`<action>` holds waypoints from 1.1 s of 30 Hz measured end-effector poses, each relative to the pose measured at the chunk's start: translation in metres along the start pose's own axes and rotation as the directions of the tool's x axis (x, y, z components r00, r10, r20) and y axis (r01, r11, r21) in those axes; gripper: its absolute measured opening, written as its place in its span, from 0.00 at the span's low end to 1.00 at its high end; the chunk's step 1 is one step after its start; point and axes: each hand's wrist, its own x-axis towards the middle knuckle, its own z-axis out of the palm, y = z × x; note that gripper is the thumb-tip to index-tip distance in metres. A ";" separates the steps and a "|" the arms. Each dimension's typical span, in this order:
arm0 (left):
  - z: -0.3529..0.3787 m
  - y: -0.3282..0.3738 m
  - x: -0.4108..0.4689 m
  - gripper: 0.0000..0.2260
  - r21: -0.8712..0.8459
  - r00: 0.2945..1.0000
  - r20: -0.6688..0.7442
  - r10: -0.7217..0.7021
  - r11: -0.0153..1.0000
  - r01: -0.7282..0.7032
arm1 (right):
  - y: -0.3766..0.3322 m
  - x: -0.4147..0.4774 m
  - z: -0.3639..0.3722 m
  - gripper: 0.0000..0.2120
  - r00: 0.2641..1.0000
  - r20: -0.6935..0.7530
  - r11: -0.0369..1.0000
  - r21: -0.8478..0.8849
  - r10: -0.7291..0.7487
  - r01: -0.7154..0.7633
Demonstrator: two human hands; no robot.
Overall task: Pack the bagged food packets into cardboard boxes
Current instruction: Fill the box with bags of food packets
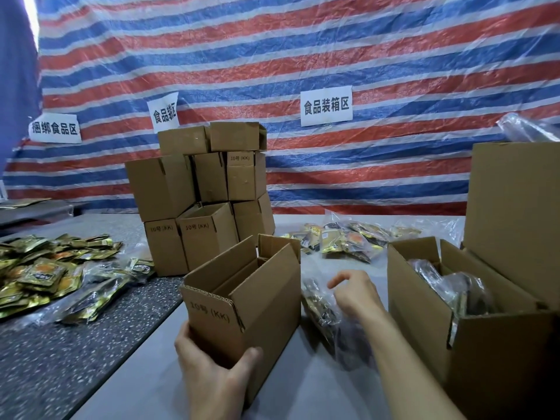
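Tarpaulin (303, 56), red, blue and white stripes. Hangs behind the far edge of the counter (318, 395); carries paper signs (326, 106), apparently marking work zones.

Tall carton (515, 213), right edge. Stands with its flap raised, perhaps as an outer case.

Box stack (200, 189), far side, left of centre. Sits piled against the tarpaulin, seemingly as supply within reach.

Filled box (424, 310), near right corner. Stands open-topped with packed bags (454, 289) inside; looks done apart from closing.

Loose packets (39, 274), left edge. Lie heaped, gold and black, unbagged.

Empty box (257, 298), near edge, centre. Stands upright, flaps open, mouth up, ready for loading.

Spare bagged packets (342, 237), far side, right of centre. Lie spread, awaiting boxes.

Bagged food packet (318, 307), just right of the empty box, flat on the counter. Looks next in line for loading.

Left grip (212, 377). Clasps the near lower corner of the empty box, thumb on one face, fingers on the other, likely to steady it.

Right grip (354, 295). Hovers at the bagged food packet, fingers curled out of sight; impossible to tell whether holding the plastic.
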 end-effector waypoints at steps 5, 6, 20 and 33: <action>0.000 -0.004 0.002 0.57 0.005 1.000 -0.017 -0.016 1.000 0.016 | -0.010 0.005 -0.006 0.11 0.996 0.049 0.988 0.140 -0.074 0.067; 0.000 -0.005 0.003 0.55 0.007 1.000 -0.020 -0.016 1.000 0.016 | -0.012 0.006 -0.006 0.08 0.996 0.062 0.981 0.184 -0.070 0.057; 0.000 -0.003 0.001 0.55 -0.005 1.000 0.021 0.014 1.000 -0.014 | -0.007 0.009 -0.006 0.08 0.961 0.253 0.944 0.274 0.112 -0.182; 0.000 -0.003 0.002 0.55 -0.017 0.995 0.097 0.037 0.999 -0.036 | -0.059 -0.019 -0.059 0.07 0.965 -0.255 0.821 0.536 -0.063 0.195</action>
